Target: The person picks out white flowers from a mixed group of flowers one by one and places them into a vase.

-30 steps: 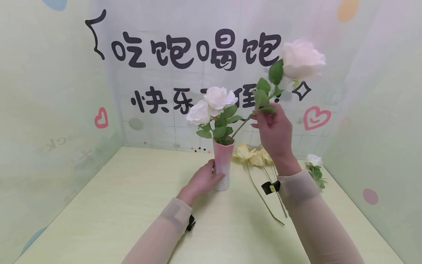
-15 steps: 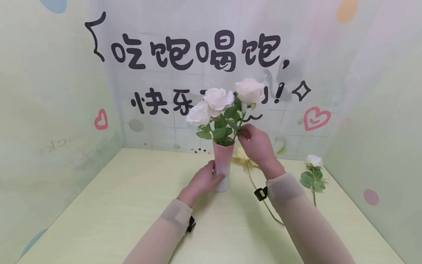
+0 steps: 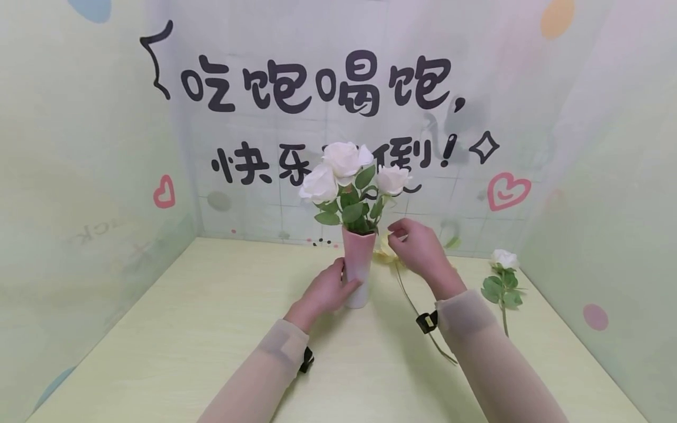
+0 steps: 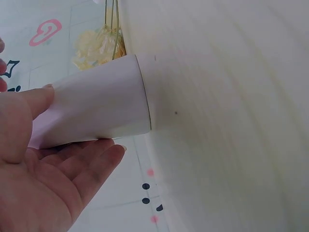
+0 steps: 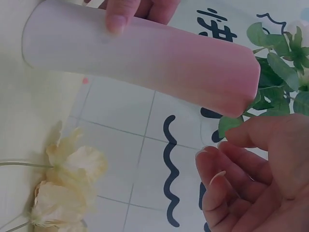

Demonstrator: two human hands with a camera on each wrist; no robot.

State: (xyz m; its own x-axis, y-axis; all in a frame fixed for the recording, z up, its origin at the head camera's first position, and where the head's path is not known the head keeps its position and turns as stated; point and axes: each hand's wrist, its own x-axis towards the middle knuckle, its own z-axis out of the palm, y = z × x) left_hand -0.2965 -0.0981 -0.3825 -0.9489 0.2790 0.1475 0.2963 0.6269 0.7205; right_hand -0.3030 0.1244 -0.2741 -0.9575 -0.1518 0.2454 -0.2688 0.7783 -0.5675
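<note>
A pink-to-white vase [image 3: 359, 252] stands upright on the table, bearing several white artificial roses [image 3: 342, 160] with green leaves. My left hand [image 3: 325, 286] grips its lower part from the left; in the left wrist view the thumb lies on one side of the vase [image 4: 99, 99] and the fingers on the other. Just right of the vase's rim, my right hand [image 3: 420, 249] is held with loosely bent fingers and nothing in them. In the right wrist view this right hand [image 5: 260, 169] is close to the leaves [image 5: 277, 72] at the vase's mouth. The stem ends inside the vase are hidden.
Yellow artificial flowers [image 5: 67, 188] with thin stems lie on the table behind the right hand. One white rose [image 3: 505, 258] lies at the table's right edge. A printed cloth [image 3: 317, 35] forms the back wall, and side walls enclose the table [image 3: 201, 341].
The right hand has brought a white rose from upper right into the vase and lowered it there. It has let go and drawn slightly back. The left hand stays on the vase.
</note>
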